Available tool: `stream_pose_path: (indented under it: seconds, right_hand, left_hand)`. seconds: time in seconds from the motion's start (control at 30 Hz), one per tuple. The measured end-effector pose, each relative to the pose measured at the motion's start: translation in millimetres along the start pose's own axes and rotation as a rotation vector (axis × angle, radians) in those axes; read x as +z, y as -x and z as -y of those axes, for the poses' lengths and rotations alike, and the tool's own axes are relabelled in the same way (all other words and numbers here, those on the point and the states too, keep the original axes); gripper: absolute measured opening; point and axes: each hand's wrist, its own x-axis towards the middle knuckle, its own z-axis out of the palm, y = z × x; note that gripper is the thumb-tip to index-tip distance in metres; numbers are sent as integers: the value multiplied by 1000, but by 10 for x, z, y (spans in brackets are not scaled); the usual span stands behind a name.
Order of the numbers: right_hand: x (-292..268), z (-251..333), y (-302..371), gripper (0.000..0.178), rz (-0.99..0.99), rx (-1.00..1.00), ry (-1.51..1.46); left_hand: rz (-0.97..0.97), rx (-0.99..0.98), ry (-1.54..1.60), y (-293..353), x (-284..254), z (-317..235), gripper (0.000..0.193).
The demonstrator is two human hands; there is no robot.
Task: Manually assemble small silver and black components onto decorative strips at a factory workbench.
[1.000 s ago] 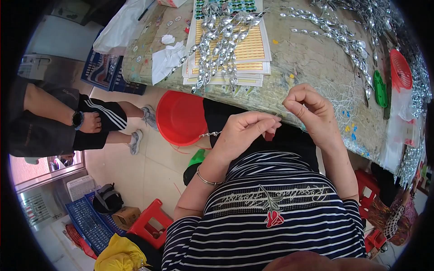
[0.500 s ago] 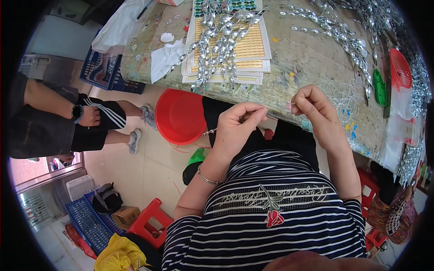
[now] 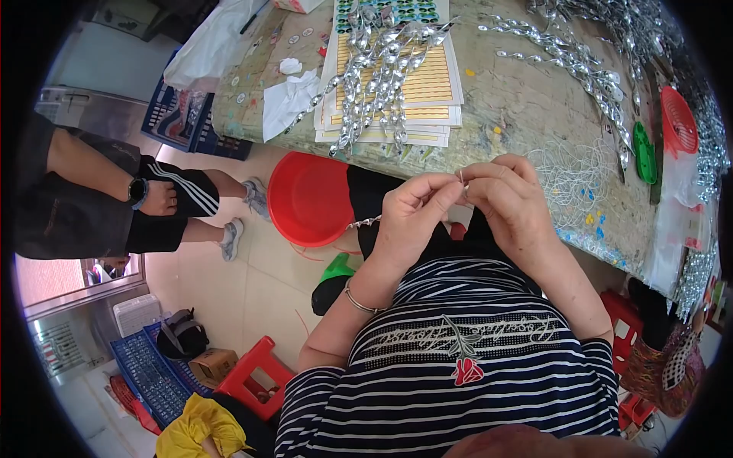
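Observation:
My left hand [image 3: 416, 217] is closed in a pinch on a silver twisted foil strip [image 3: 366, 222], whose tail sticks out on the left below the palm. Against its fingertips, my right hand [image 3: 510, 200] pinches too, at the strip's end. A small pale bit shows between the two sets of fingers, too small to name. Both hands are held in front of the table's near edge. More silver twisted strips [image 3: 374, 84] lie on a stack of printed sheets [image 3: 427, 72]. A tangle of thin white string [image 3: 576, 179] rests on the table beside my right hand.
The worn table [image 3: 489, 99] also bears loose silver strips [image 3: 588, 72], a green plastic tool [image 3: 644, 153] and a red basket [image 3: 679, 120]. Under its edge stands a red basin [image 3: 309, 202]. A person [image 3: 99, 191] is at the left; a red stool [image 3: 263, 374] stands below.
My right hand has moved left and its fingertips now meet those of my left hand. The left hand has shifted only slightly. The whole view has moved a little.

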Motion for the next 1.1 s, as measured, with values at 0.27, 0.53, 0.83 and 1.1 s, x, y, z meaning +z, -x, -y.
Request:
stream_pose_path:
  seconds: [0.27,0.53,0.83,1.1]
  right_hand:
    - [64,44,-10,30,-105,-65,129]
    - [16,-35,48,14,-98,38,36]
    - [31,-131,50,6,6,486,-570]
    - [18,-135,4,10,49,611,-862]
  left_hand:
    - [37,-44,67,-70,-35,40,13]
    - [49,33,-3,-70,-3,24,11]
    - [84,71,-103,-66,-6,53,8]
    - [134,-37,-40,-87,-23,38,7]
